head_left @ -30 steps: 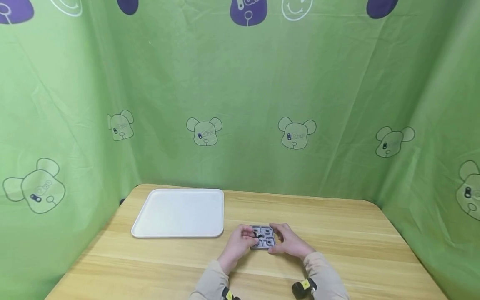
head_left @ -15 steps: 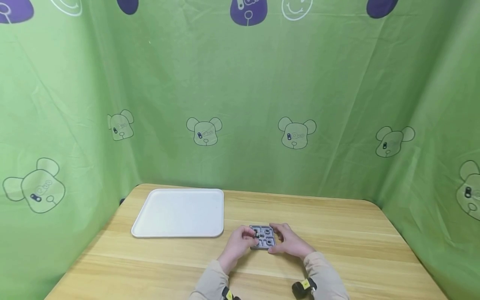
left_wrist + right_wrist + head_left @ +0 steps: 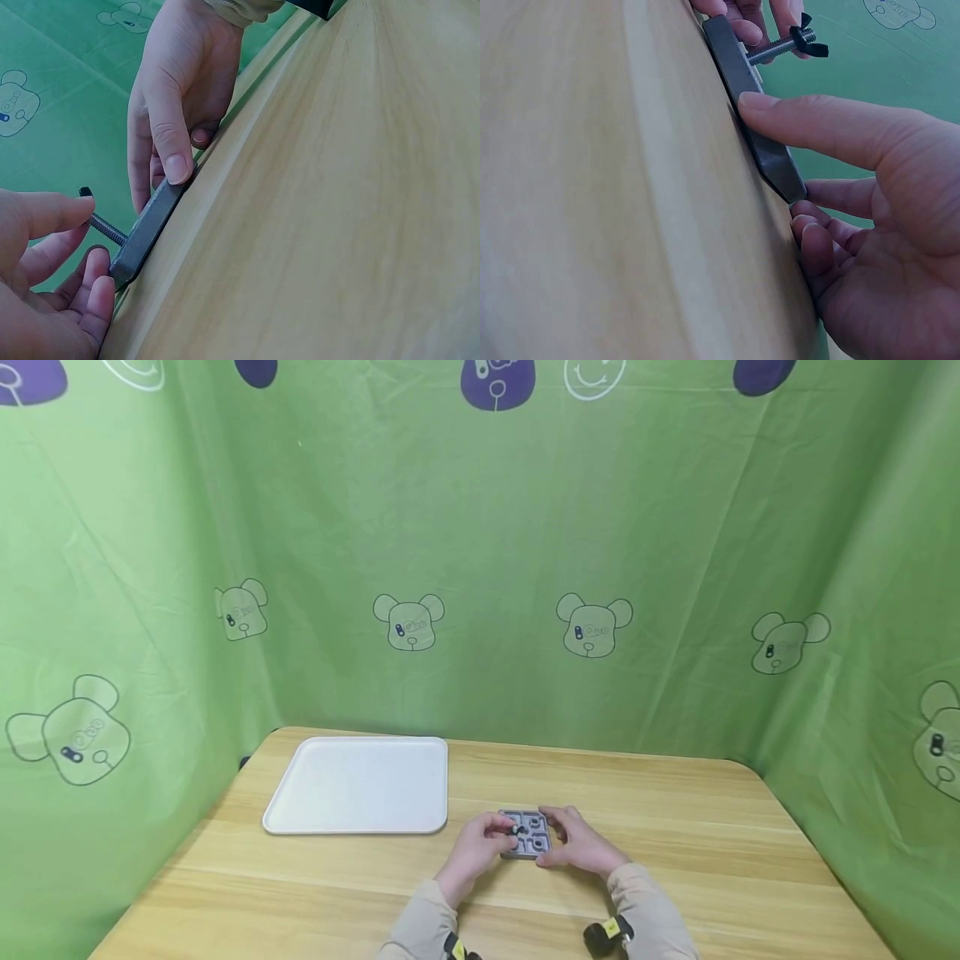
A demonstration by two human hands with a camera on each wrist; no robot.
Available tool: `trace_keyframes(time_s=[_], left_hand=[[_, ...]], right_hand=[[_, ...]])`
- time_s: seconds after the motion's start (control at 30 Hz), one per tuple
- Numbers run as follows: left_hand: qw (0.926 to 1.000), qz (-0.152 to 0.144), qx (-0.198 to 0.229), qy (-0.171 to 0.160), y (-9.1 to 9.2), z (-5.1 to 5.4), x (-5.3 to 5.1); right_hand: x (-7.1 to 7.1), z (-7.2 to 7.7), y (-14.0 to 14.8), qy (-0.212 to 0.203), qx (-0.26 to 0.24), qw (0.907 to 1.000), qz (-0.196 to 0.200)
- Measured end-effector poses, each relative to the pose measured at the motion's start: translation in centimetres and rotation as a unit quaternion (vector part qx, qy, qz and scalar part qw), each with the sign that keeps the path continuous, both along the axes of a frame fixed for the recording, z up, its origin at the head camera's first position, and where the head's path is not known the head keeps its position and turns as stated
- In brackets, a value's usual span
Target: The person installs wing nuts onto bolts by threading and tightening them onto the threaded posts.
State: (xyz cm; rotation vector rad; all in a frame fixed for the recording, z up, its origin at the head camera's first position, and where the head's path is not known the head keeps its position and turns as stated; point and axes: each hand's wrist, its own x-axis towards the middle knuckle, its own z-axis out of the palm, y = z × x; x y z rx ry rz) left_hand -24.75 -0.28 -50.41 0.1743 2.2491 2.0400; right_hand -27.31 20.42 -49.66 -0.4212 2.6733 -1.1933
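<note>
Green cloth (image 3: 487,527), printed with bear heads, hangs behind and beside a pale wood-grained bench (image 3: 637,793). A square grey block (image 3: 533,833) of metallic look lies flat on it, right of a white, round-cornered tray (image 3: 360,785). From the block's face rises a threaded screw (image 3: 771,52), its long axis standing roughly square to that face and pointing up from the bench, with a black wing nut (image 3: 815,50) near the upper end.

Both hands are at work: the left hand (image 3: 477,841) pinches the wing nut, while the right hand (image 3: 581,845) grips the block's right side, thumb on the near part and fingers on the far part.

Only the head view shows the recesses and round bosses in the top; the wrist views reveal the screw's thread and the block's smooth, dark side wall.
</note>
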Motion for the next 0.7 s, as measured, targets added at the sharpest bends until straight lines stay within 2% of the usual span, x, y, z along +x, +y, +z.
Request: trace_keyframes(time_s=[0.33, 0.47, 0.7], left_hand=[[0.9999, -0.001, -0.016, 0.004, -0.04, -0.06, 0.01], [1.0, 0.002, -0.001, 0.003, 0.01, -0.04, 0.01], [0.9996, 0.011, 0.018, -0.018, 0.01, 0.06, 0.04]], right_hand=[[0.08, 0.05, -0.12, -0.006, -0.006, 0.9999, -0.009], [0.08, 0.01, -0.09, -0.007, -0.008, 0.9999, -0.006], [0.05, -0.01, -0.06, -0.009, -0.014, 0.9998, -0.008]])
